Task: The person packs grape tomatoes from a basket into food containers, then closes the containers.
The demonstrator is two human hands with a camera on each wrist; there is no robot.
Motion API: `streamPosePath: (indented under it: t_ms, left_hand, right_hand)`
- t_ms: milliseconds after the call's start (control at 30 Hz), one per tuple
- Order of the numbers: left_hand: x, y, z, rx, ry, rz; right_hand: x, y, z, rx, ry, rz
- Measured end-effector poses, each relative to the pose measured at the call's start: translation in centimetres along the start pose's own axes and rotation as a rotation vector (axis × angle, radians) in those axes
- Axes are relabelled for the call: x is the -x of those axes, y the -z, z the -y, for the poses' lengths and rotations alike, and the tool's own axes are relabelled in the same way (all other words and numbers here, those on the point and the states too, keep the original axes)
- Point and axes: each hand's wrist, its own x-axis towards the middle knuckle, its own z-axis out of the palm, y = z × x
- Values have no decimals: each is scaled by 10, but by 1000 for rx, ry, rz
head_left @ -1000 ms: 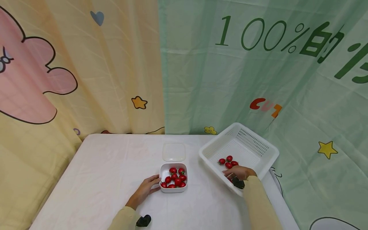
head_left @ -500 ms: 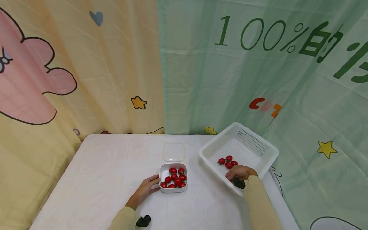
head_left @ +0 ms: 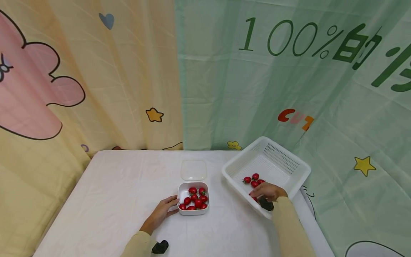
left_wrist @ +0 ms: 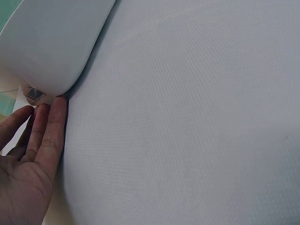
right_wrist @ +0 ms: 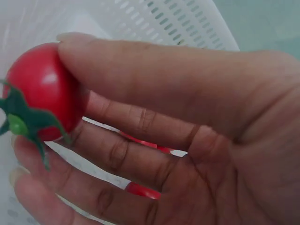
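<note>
My right hand (head_left: 269, 191) is inside the white plastic basket (head_left: 295, 162). In the right wrist view, its thumb and fingers pinch a red cherry tomato (right_wrist: 44, 84) with a green calyx. Several loose tomatoes (head_left: 254, 184) lie just beyond that hand on the basket floor; others are partly hidden behind its fingers. To the left, a small white square box (head_left: 194, 212) contains several cherry tomatoes (head_left: 198, 203). Fairly straight fingers of my left hand (head_left: 161, 213) touch the box's left side; in the left wrist view, they meet its wall near a barcode label (left_wrist: 35, 93).
A clear lid (head_left: 194, 170) lies flat behind the small box. White cloth covers the table (head_left: 122, 185). The basket stands at an angle by the right edge, and printed curtains (head_left: 212, 89) hang behind the table.
The right hand has shifted slightly within the basket, first rightward, then back left and up, and red shows beneath its fingers. The left hand and box stay put.
</note>
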Motion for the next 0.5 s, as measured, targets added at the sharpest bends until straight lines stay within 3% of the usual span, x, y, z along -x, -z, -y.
streamPosePath:
  t_ms: [200, 500]
  left_hand:
    - [1, 0, 0, 0, 3, -3]
    - [0, 0, 0, 1, 10, -5]
  right_hand:
    - [-2, -1, 6, -127, 100, 81]
    - [0, -5, 18, -128, 219, 93]
